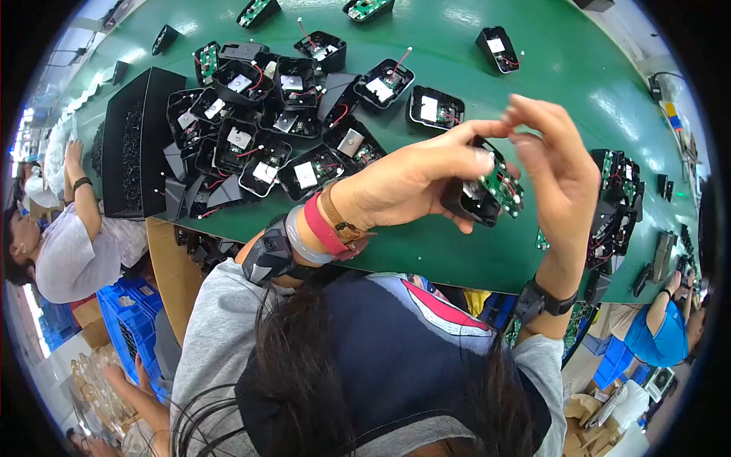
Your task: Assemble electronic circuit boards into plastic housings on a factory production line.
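Note:
My left hand (419, 169) is closed around a black plastic housing (466, 202), with its thumb on a green circuit board (502, 187). The board stands tilted at the housing's open side. My right hand (562, 171) is raised just right of the board, fingers curved and thumb apart, its fingertips close to my left forefinger. Motion smears the right thumb and fingertips; nothing shows between them. Beyond my left hand, another black housing (435, 108) with a white block and red wire lies on the green table (449, 46).
Many similar black housings (251, 145) are heaped at the left, beside a black bin (145, 137) of small dark parts. More housings with boards (613, 202) are stacked at the right. Co-workers sit at both sides; a blue crate (133, 324) stands at lower left.

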{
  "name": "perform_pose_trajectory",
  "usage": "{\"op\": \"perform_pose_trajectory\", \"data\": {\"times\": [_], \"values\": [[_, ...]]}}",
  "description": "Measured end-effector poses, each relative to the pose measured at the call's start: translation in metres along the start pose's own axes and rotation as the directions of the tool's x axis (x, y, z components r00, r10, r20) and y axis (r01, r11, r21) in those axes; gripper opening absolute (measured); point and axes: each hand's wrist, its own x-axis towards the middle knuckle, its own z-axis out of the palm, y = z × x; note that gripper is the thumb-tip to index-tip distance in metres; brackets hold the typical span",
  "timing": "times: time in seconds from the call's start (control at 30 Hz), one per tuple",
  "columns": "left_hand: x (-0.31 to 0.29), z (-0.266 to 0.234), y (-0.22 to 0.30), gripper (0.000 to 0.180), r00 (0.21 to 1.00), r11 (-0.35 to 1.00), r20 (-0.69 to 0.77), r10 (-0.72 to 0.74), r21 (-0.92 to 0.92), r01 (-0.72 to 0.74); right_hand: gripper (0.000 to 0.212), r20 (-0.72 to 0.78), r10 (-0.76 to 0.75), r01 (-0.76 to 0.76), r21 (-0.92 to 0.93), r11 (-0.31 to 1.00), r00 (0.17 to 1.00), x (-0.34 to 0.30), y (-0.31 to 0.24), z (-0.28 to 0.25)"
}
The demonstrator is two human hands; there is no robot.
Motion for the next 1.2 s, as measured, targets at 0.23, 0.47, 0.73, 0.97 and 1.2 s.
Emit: {"op": "perform_pose_trajectory", "data": {"times": [0.23,0.47,0.73,0.97,1.2], "values": [[-0.001,0.001,-0.003,0.069,0.997,0.978,-0.017,0.075,0.196,-0.07,0.025,-0.342,0.16,-0.07,0.263,0.962,0.926,-0.056,0.006,0.009],[0.006,0.0,-0.009,0.069,0.969,0.815,0.006,0.247,0.539,-0.211,0.028,-0.168,0.289,-0.232,0.292,0.928,0.943,-0.044,-0.004,0.024],[0.007,-0.005,-0.009,0.069,0.97,0.71,0.083,0.23,0.667,-0.225,0.015,-0.27,0.406,-0.218,0.53,0.82,0.873,-0.038,-0.005,0.035],[0.006,0.0,-0.017,0.066,0.968,0.854,-0.068,0.24,0.489,-0.177,0.013,-0.509,0.246,-0.061,0.353,0.934,0.825,-0.03,-0.015,0.047],[0.005,-0.003,-0.02,0.064,0.945,0.79,-0.115,0.308,0.585,-0.186,0.011,-0.361,0.067,-0.106,-0.089,0.99,0.93,-0.037,-0.002,0.035]]}}
